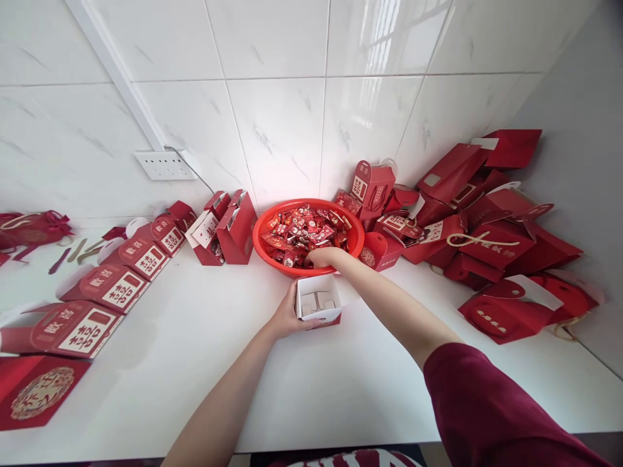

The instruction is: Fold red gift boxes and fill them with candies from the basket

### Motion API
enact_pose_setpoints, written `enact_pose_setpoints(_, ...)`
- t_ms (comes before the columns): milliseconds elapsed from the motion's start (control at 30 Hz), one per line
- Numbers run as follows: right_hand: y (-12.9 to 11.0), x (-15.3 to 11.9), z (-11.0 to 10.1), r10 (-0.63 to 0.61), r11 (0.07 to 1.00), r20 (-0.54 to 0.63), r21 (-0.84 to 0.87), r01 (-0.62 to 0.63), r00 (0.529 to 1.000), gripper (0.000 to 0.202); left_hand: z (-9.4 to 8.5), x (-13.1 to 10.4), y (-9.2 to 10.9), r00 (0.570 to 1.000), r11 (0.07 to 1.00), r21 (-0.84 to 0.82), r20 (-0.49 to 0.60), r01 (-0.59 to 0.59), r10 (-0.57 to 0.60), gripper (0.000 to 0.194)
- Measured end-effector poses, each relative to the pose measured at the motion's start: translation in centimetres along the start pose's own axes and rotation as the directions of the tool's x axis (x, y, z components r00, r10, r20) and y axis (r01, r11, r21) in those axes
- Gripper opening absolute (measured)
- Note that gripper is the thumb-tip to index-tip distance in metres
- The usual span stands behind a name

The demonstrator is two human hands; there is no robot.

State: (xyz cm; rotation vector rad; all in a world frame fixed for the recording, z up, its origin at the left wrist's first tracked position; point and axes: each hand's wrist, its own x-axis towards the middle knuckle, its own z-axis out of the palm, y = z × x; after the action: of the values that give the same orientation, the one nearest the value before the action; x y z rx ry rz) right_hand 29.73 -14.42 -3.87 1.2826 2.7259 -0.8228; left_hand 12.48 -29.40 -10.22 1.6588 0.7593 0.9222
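Observation:
My left hand (pixel 288 316) is wrapped round the side of a small gift box (pixel 318 301), red outside and white inside, its top open toward me. Just behind the box stands a red plastic basket (pixel 361 250), filled with red-wrapped candies (pixel 311 227). Into the near side of that basket reaches my right hand (pixel 324 257). Its fingertips sink among the candies, so whether they grip one is hidden.
A row of red gift boxes (pixel 121 288) runs along the left. Two tall red boxes (pixel 237 227) stand left of the basket. Piled on the right are many red boxes (pixel 503 246). A socket strip (pixel 165 165) sits on the tiled wall.

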Motion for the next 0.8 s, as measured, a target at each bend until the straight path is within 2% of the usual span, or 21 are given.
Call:
enact_pose_setpoints(100, 0.4, -1.4, -0.9, -0.055, 0.992, -0.016, 0.110, 0.057, 0.998, 0.019, 0.0, 0.0, -0.3, 1.000, 1.000, 0.019, -0.009, -0.010, 0.010, 0.096)
enact_pose_setpoints(200, 0.7, -3.6, -1.4, -0.094, 0.963, -0.178, 0.235, 0.135, 0.980, 0.027, 0.0, 0.0, -0.5, 1.000, 1.000, 0.008, -0.006, -0.011, 0.011, 0.095)
enact_pose_setpoints(333, 0.5, -6.5, -0.7, -0.056, 0.900, -0.422, 0.371, 0.228, 0.905, 0.038, 0.1, 0.0, -0.4, 1.000, 1.000, -0.017, 0.010, -0.022, 0.022, 0.094)
enact_pose_setpoints(433, 0.3, -7.7, 0.2, 0.012, 0.853, -0.533, 0.447, 0.270, 0.846, 0.041, 0.4, 0.1, -0.2, 0.999, 0.999, -0.027, 0.017, -0.032, 0.032, 0.094)
enact_pose_setpoints(600, 0.0, -8.2, 0.8, 0.023, 0.691, -0.626, 0.573, 0.440, 0.779, 0.039, 0.7, 0.1, 0.0, 0.999, 0.999, -0.038, 0.039, -0.026, 0.027, 0.097)
enact_pose_setpoints(800, 0.6, -8.4, 1.6, 0.057, 0.484, -0.668, 0.669, 0.564, 0.742, 0.034, 0.7, 0.1, -0.2, 0.999, 0.999, -0.034, 0.030, -0.028, 0.029, 0.096)
